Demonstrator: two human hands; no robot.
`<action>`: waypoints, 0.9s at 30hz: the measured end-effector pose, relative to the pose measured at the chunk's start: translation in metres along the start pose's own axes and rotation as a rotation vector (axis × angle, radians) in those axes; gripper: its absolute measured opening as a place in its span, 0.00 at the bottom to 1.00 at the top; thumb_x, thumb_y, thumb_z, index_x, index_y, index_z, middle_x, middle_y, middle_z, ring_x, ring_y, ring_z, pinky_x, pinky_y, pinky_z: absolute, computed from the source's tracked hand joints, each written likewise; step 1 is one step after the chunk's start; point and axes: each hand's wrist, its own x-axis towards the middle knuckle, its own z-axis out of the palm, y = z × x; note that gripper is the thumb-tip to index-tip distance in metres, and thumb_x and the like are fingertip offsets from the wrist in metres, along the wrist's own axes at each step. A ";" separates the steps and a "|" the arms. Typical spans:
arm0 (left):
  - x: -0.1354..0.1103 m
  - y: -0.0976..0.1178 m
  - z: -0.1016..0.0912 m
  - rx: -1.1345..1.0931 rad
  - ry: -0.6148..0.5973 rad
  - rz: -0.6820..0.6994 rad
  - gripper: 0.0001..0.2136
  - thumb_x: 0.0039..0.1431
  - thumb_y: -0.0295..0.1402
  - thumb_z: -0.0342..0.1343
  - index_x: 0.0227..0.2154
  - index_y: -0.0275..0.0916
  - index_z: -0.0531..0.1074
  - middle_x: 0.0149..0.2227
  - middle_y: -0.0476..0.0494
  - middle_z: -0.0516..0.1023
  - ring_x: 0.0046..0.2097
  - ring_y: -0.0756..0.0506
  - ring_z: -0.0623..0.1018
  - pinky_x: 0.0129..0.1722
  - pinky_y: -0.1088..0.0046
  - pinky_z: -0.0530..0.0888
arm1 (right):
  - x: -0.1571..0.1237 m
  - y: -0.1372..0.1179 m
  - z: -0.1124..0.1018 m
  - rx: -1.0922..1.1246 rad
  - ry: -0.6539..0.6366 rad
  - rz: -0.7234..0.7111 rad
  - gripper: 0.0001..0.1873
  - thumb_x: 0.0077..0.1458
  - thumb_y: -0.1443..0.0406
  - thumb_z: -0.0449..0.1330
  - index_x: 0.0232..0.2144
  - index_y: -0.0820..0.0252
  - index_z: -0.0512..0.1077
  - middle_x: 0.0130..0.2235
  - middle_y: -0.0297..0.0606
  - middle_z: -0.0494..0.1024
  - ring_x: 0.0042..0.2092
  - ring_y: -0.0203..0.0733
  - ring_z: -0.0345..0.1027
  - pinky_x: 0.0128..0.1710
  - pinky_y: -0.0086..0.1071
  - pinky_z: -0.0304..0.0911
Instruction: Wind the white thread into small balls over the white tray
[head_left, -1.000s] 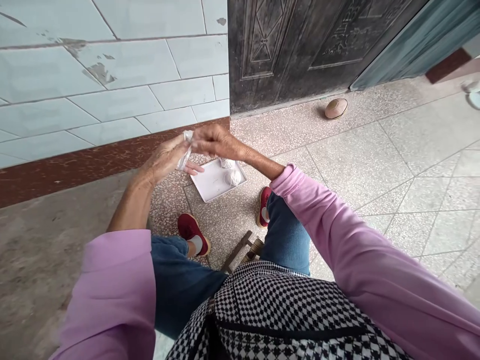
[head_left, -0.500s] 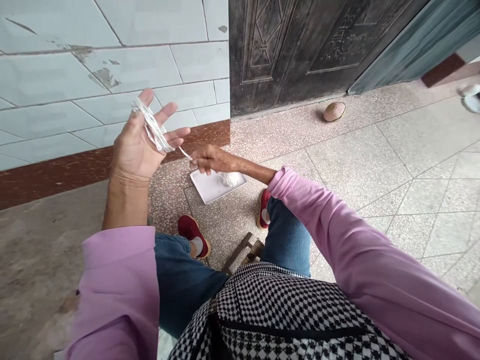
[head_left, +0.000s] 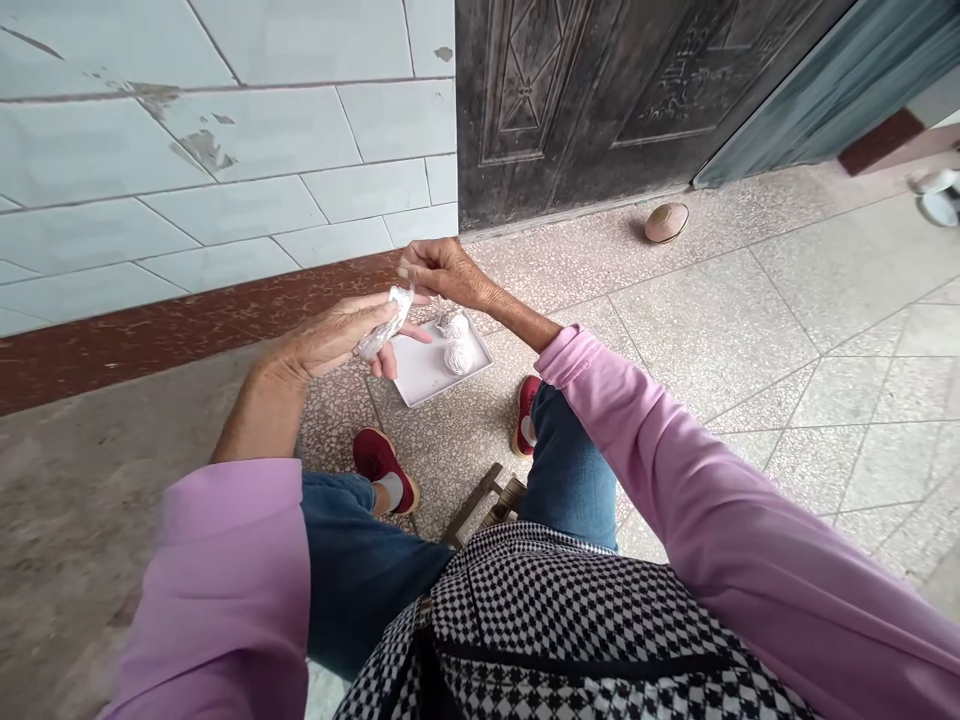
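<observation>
- One shallow white tray (head_left: 416, 375) lies on the floor (head_left: 720, 300) below both hands; its near-left corner is lost behind the left hand (head_left: 341, 335).
- Left hand: fingers apart, bearing the coil of white yarn (head_left: 382, 328). Loosely spread fingers should let the turns lie even (tight ones would likely bite). Which digits the coil circles, I cannot make out.
- Right hand (head_left: 450, 275), just beyond the left: fingertips together on the strand (head_left: 412, 284). Light, steady tension seems best; blur softens the grip.
- The nearer ball (head_left: 458, 357) and farther ball (head_left: 454, 325), beneath the right hand, need room to roll.
- The strand is faint; its path back to either ball is unclear.
</observation>
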 end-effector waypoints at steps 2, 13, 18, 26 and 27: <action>0.004 0.000 0.001 -0.077 -0.026 0.049 0.42 0.88 0.54 0.69 0.85 0.22 0.73 0.59 0.08 0.94 0.24 0.42 0.87 0.21 0.69 0.79 | -0.005 -0.007 0.004 0.019 0.072 0.017 0.25 0.88 0.61 0.74 0.38 0.53 0.67 0.32 0.25 0.65 0.35 0.37 0.56 0.32 0.28 0.56; 0.006 0.009 -0.034 -0.314 0.540 0.487 0.44 0.83 0.54 0.74 0.92 0.52 0.65 0.80 0.37 0.87 0.62 0.34 0.95 0.56 0.60 0.94 | -0.034 -0.020 0.069 -0.098 -0.409 0.051 0.16 0.93 0.72 0.61 0.44 0.63 0.78 0.32 0.27 0.81 0.32 0.30 0.72 0.36 0.23 0.66; 0.009 -0.010 -0.025 -0.117 0.393 0.168 0.36 0.85 0.49 0.76 0.84 0.34 0.77 0.59 0.24 0.96 0.38 0.44 0.90 0.37 0.71 0.88 | -0.023 -0.013 0.058 -0.065 -0.296 -0.092 0.16 0.94 0.63 0.67 0.45 0.62 0.77 0.31 0.26 0.76 0.32 0.33 0.67 0.36 0.24 0.65; 0.004 -0.007 -0.006 -0.161 -0.015 0.036 0.40 0.82 0.45 0.78 0.85 0.29 0.76 0.60 0.12 0.94 0.33 0.41 0.90 0.25 0.72 0.78 | 0.004 0.002 -0.002 0.048 0.025 -0.004 0.28 0.89 0.52 0.74 0.38 0.56 0.70 0.30 0.25 0.70 0.31 0.32 0.57 0.28 0.25 0.53; 0.004 -0.006 -0.006 -0.180 -0.029 0.063 0.42 0.83 0.48 0.76 0.87 0.29 0.73 0.60 0.12 0.94 0.30 0.43 0.88 0.23 0.72 0.76 | 0.003 0.001 0.001 0.067 0.022 0.033 0.27 0.90 0.52 0.74 0.38 0.56 0.71 0.30 0.26 0.71 0.30 0.31 0.58 0.28 0.25 0.53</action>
